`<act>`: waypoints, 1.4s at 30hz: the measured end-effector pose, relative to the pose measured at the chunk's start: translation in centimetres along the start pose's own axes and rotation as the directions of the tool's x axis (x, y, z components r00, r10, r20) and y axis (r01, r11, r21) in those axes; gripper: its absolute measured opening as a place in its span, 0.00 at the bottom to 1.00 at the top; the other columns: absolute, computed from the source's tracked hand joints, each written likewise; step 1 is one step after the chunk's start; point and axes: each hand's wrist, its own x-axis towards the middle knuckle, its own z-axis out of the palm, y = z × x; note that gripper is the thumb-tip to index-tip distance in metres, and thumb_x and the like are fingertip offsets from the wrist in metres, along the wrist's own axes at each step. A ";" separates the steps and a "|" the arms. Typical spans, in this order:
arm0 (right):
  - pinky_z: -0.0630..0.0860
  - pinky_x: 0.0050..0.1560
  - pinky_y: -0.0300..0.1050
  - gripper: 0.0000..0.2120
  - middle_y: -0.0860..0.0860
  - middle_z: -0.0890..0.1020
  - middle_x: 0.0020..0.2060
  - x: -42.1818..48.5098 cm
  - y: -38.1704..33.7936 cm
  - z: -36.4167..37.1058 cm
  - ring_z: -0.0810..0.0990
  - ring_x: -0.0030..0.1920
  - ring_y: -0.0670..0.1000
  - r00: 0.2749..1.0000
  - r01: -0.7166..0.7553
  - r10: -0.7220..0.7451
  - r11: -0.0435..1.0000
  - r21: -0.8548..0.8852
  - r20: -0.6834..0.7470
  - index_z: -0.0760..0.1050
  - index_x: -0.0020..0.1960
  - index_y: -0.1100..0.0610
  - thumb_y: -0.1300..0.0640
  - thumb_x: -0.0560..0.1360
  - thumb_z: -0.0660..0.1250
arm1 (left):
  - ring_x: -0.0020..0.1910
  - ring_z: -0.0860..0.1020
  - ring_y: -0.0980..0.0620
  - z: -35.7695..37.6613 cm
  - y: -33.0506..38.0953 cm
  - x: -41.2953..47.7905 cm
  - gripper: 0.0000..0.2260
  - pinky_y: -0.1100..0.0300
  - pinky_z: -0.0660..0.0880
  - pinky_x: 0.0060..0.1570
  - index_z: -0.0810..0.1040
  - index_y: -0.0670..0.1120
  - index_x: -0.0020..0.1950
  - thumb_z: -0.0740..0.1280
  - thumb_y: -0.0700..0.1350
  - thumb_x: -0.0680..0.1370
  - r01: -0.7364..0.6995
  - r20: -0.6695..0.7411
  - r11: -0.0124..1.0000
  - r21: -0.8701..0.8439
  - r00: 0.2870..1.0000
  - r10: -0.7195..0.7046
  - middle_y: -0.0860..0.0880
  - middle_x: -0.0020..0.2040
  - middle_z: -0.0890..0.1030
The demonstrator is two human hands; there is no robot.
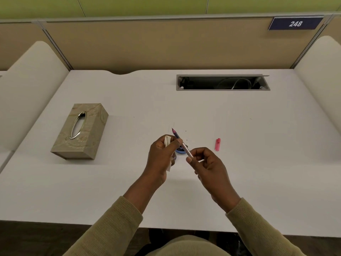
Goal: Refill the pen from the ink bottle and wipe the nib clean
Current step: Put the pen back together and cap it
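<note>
Pen, thin, light and likely slippery with a sharp inky tip, is held just above the ink bottle, pinched mid-body by the left hand, which also holds a tissue, and at its back end by the right hand.

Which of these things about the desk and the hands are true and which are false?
1. The pink pen cap lies on the white desk, off the pen. True.
2. The slim pink pen is held by both hands. True.
3. The left hand holds nothing but the pen. False: it also holds a white tissue.
4. The tan tissue box sits on the right of the desk. False: it sits on the left.
5. The right hand grips the pen's nib end. False: it grips the back end; the nib points away.
</note>
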 end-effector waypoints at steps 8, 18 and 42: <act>0.62 0.30 0.41 0.10 0.52 0.76 0.38 0.0 -1.6 0.0 0.66 0.31 0.47 0.968 -0.233 0.187 0.917 0.323 0.169 0.81 0.54 0.56 0.50 0.81 0.66 | 0.26 0.60 0.53 0.1 -0.1 -0.2 0.13 0.61 0.61 0.27 0.77 0.52 0.33 0.69 0.43 0.78 0.037 0.022 0.997 -0.074 0.999 -0.035 0.52 0.27 0.66; 0.61 0.29 0.40 0.19 0.51 0.79 0.38 0.4 -1.6 -0.2 0.67 0.29 0.46 0.948 -0.278 0.196 0.891 0.358 0.249 0.84 0.54 0.56 0.45 0.84 0.60 | 0.28 0.61 0.51 0.4 -0.3 -0.5 0.05 0.60 0.59 0.28 0.76 0.45 0.44 0.68 0.42 0.79 0.020 0.049 0.996 -0.086 0.999 -0.016 0.53 0.27 0.69; 0.60 0.29 0.40 0.17 0.52 0.77 0.38 1.4 -1.1 -0.6 0.66 0.29 0.47 0.942 -0.286 0.199 0.898 0.335 0.270 0.82 0.54 0.60 0.48 0.83 0.62 | 0.27 0.63 0.52 0.3 -0.9 -0.3 0.06 0.61 0.61 0.26 0.80 0.43 0.43 0.70 0.44 0.78 0.031 0.048 0.994 -0.102 0.999 -0.026 0.46 0.32 0.74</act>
